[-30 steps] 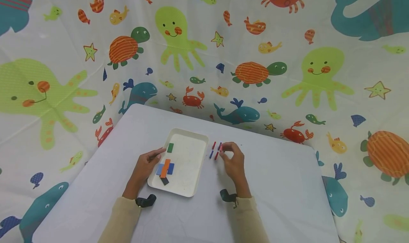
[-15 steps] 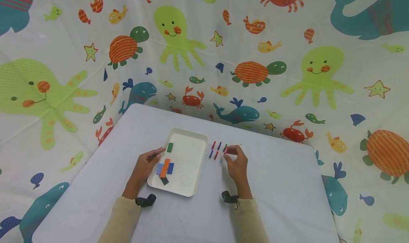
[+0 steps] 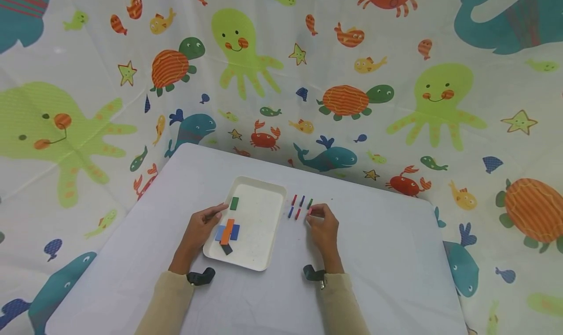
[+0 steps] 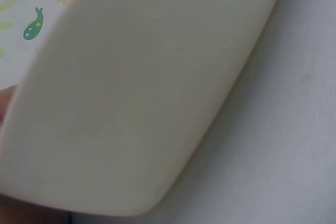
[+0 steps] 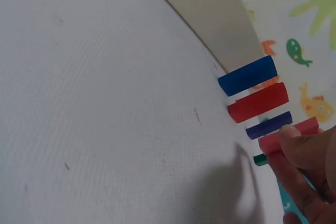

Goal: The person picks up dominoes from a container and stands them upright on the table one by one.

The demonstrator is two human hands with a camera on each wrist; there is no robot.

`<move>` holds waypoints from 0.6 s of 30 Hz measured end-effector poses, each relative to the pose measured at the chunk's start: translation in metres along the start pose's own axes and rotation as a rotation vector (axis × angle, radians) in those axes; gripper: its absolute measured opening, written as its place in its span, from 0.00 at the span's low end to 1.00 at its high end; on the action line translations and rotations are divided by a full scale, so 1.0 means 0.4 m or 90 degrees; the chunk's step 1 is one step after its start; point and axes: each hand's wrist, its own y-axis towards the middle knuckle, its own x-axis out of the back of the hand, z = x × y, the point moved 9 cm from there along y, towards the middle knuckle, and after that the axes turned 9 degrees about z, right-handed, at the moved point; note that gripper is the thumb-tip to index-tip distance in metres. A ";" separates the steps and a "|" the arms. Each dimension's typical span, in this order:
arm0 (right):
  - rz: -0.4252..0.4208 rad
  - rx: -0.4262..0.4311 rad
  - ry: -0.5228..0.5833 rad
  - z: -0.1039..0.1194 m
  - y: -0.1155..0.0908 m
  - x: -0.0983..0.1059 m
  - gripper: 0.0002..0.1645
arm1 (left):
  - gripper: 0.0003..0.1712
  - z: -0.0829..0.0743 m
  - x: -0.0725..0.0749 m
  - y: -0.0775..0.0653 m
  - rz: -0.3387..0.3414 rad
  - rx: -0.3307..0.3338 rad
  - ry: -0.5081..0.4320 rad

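Note:
My right hand (image 3: pixel 324 227) pinches a small pink block (image 5: pixel 270 142) between thumb and fingers, close over the table beside two short rows of blocks. Those rows hold a red block (image 3: pixel 294 200), a dark blue block (image 3: pixel 302 201) and a green block (image 3: pixel 310 203) behind, with a blue block (image 3: pixel 291 212) and another red block (image 3: pixel 298 213) in front. At the left rim of a white tray (image 3: pixel 259 217), my left hand (image 3: pixel 198 232) grips the edge with thumb and fingers. The tray's outer wall fills most of the left wrist view.
Inside the tray lie a green block (image 3: pixel 234 203), an orange block (image 3: pixel 227 232) across blue pieces (image 3: pixel 235 232), and a black block (image 3: pixel 226 249). A white cloth covers the table (image 3: pixel 387 256). Behind hangs a curtain (image 3: pixel 281 80) printed with sea animals.
My right hand has moved right with the pink block, away from the rows, then slightly back to the left and down in front of the green block. The left hand has stayed at the tray.

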 end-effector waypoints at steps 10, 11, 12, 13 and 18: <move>-0.004 0.018 -0.011 -0.002 0.003 -0.015 0.17 | 0.22 0.004 0.000 -0.001 0.001 0.008 -0.004; -0.003 0.020 -0.011 -0.002 0.004 -0.016 0.16 | 0.22 0.004 0.001 -0.001 0.001 0.009 -0.004; -0.002 0.022 -0.013 -0.002 0.004 -0.017 0.16 | 0.22 0.005 0.001 -0.001 0.000 0.009 -0.004; -0.001 0.023 -0.013 -0.002 0.004 -0.018 0.16 | 0.22 0.005 0.001 -0.001 0.000 0.009 -0.005; 0.004 0.022 -0.017 -0.010 0.005 -0.024 0.16 | 0.22 0.006 0.001 -0.002 0.001 0.014 -0.012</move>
